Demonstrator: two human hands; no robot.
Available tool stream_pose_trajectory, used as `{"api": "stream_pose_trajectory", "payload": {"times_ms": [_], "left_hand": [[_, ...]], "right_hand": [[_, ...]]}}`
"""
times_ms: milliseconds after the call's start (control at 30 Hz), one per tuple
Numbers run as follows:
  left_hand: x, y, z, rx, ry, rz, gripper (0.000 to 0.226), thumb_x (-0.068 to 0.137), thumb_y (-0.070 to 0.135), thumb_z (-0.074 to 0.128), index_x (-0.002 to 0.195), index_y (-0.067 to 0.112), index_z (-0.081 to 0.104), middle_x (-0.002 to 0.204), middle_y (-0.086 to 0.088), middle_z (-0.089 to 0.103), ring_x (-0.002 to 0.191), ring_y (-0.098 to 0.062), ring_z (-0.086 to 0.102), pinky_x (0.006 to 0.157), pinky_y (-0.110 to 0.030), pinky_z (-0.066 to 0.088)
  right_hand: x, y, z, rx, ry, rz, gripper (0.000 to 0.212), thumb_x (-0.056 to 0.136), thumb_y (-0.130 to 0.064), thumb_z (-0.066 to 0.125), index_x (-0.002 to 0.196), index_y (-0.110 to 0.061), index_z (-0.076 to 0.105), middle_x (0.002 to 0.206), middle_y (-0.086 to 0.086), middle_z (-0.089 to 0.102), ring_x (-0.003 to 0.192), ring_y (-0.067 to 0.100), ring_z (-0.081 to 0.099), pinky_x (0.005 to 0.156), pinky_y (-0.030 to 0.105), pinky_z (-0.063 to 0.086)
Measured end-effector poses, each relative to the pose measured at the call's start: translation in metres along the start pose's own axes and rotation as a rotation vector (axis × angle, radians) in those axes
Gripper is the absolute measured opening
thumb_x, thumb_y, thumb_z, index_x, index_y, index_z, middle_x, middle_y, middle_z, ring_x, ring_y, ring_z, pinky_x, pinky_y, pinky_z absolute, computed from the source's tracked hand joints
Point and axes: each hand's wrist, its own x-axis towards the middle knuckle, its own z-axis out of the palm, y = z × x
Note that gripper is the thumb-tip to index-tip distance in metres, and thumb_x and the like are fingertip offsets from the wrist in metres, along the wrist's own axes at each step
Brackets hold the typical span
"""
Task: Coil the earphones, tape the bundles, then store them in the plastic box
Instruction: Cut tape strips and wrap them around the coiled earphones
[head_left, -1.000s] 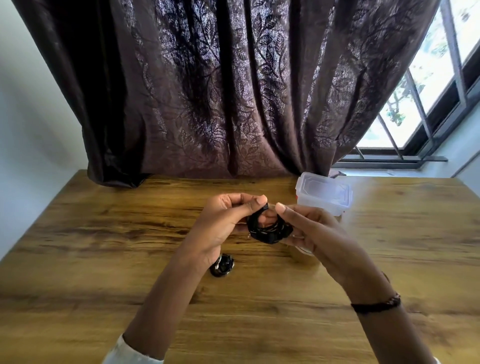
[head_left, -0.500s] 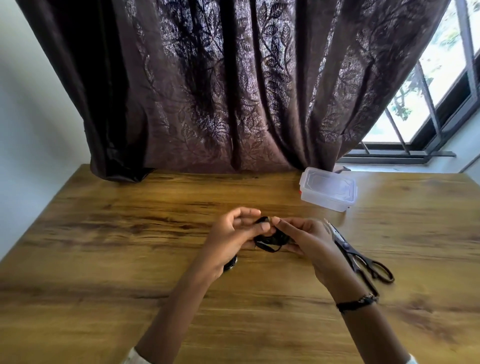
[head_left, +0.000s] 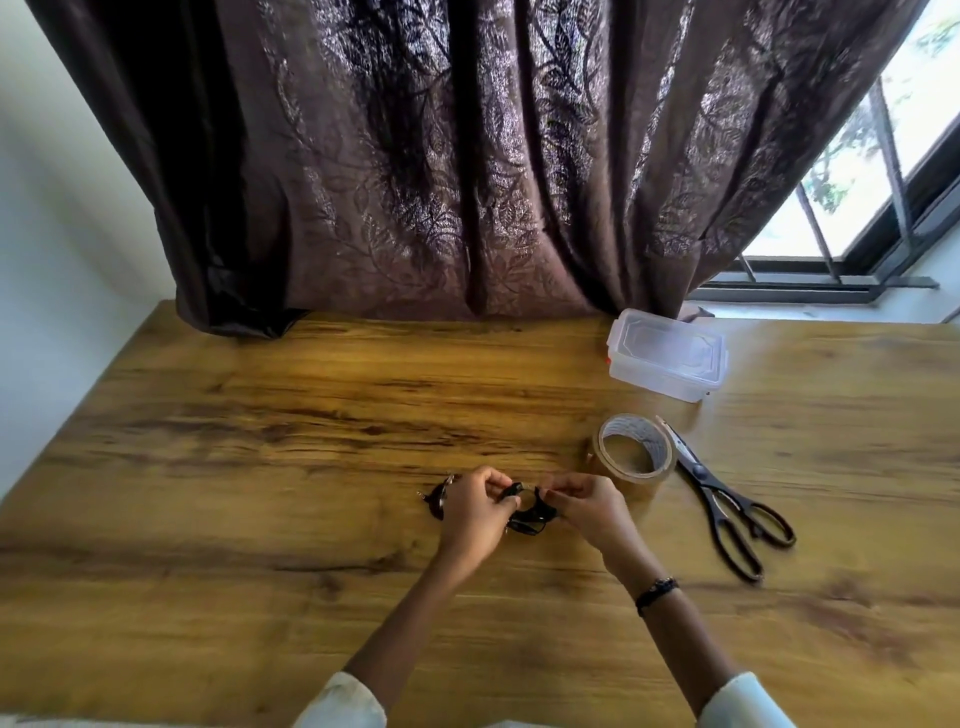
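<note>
Left hand and right hand both pinch black earphone coil over desk; tape roll at 2 o'clock.

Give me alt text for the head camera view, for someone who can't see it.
Over a wooden table, a left hand and right hand together pinch a black coiled earphone bundle. A second black bundle lies left of the left hand. To the right sit a tape roll, scissors and a lidded clear plastic box.

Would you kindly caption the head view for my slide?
Both hands pinch a coiled black earphone bundle beside tape roll and scissors.
</note>
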Motion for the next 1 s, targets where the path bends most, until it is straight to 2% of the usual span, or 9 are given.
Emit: {"api": "stream_pose_trajectory", "payload": {"times_ms": [133, 300, 567, 633, 733, 833, 933, 1000], "left_hand": [[0.001, 0.0, 0.009, 0.092, 0.032, 0.02, 0.019, 0.085, 0.013, 0.069, 0.103, 0.012, 0.064, 0.097, 0.002, 0.063, 0.084, -0.007, 0.058, 0.061, -0.006, 0.042], [0.005, -0.003, 0.014, 0.126, 0.036, 0.025, 0.018, 0.085, 0.013, 0.069, 0.102, 0.013, 0.063, 0.097, 0.002, 0.064, 0.081, -0.005, 0.057, 0.052, -0.004, 0.039], [0.006, -0.006, 0.019, 0.167, 0.038, 0.042, 0.019, 0.085, 0.016, 0.069, 0.103, 0.015, 0.062, 0.099, 0.002, 0.064, 0.078, -0.004, 0.057, 0.05, -0.004, 0.038], [0.006, -0.007, 0.019, 0.186, 0.044, 0.056, 0.018, 0.085, 0.015, 0.069, 0.102, 0.014, 0.062, 0.1, 0.002, 0.064, 0.075, -0.003, 0.056, 0.049, -0.004, 0.039], [0.004, -0.008, 0.02, 0.22, 0.063, 0.076, 0.018, 0.085, 0.017, 0.07, 0.101, 0.015, 0.062, 0.103, 0.001, 0.064, 0.079, -0.006, 0.056, 0.057, -0.006, 0.04], [0.003, -0.009, 0.022, 0.258, 0.078, 0.097, 0.019, 0.086, 0.02, 0.069, 0.103, 0.017, 0.061, 0.106, 0.002, 0.063, 0.088, -0.009, 0.058, 0.07, -0.017, 0.048], [0.002, -0.009, 0.023, 0.284, 0.094, 0.117, 0.021, 0.086, 0.022, 0.068, 0.105, 0.017, 0.061, 0.11, 0.003, 0.061, 0.092, -0.011, 0.059, 0.076, -0.02, 0.05], [0.002, -0.008, 0.023, 0.287, 0.1, 0.118, 0.022, 0.087, 0.024, 0.068, 0.106, 0.018, 0.061, 0.113, 0.004, 0.059, 0.094, -0.012, 0.06, 0.079, -0.024, 0.052]], "right_hand": [[0.005, 0.005, 0.003, -0.106, 0.062, -0.07, 0.007, 0.087, -0.01, 0.069, 0.086, -0.015, 0.075, 0.072, -0.006, 0.07, 0.054, -0.007, 0.059, 0.048, 0.007, 0.043], [0.008, 0.01, 0.004, -0.149, 0.083, -0.104, 0.009, 0.087, -0.007, 0.068, 0.09, -0.013, 0.074, 0.076, -0.007, 0.069, 0.065, -0.004, 0.061, 0.051, 0.005, 0.043], [0.014, 0.016, 0.006, -0.233, 0.121, -0.146, 0.013, 0.086, -0.008, 0.067, 0.089, -0.016, 0.076, 0.084, -0.004, 0.073, 0.075, 0.002, 0.066, 0.059, 0.007, 0.047], [0.014, 0.017, 0.007, -0.243, 0.124, -0.154, 0.014, 0.086, -0.008, 0.066, 0.089, -0.017, 0.076, 0.084, -0.004, 0.073, 0.076, 0.004, 0.067, 0.063, 0.011, 0.051], [0.013, 0.018, 0.009, -0.264, 0.139, -0.172, 0.015, 0.085, -0.009, 0.065, 0.088, -0.019, 0.076, 0.083, -0.005, 0.073, 0.079, 0.008, 0.069, 0.072, 0.023, 0.057], [0.011, 0.017, 0.01, -0.282, 0.149, -0.196, 0.019, 0.085, -0.007, 0.063, 0.082, -0.023, 0.073, 0.079, -0.008, 0.07, 0.076, 0.007, 0.067, 0.071, 0.022, 0.056], [0.01, 0.018, 0.011, -0.3, 0.158, -0.22, 0.023, 0.085, -0.008, 0.062, 0.076, -0.028, 0.069, 0.077, -0.009, 0.069, 0.075, 0.008, 0.066, 0.069, 0.025, 0.057], [0.011, 0.02, 0.01, -0.309, 0.157, -0.232, 0.019, 0.085, -0.009, 0.062, 0.079, -0.025, 0.072, 0.078, -0.01, 0.068, 0.076, 0.007, 0.066, 0.066, 0.018, 0.054]]}}
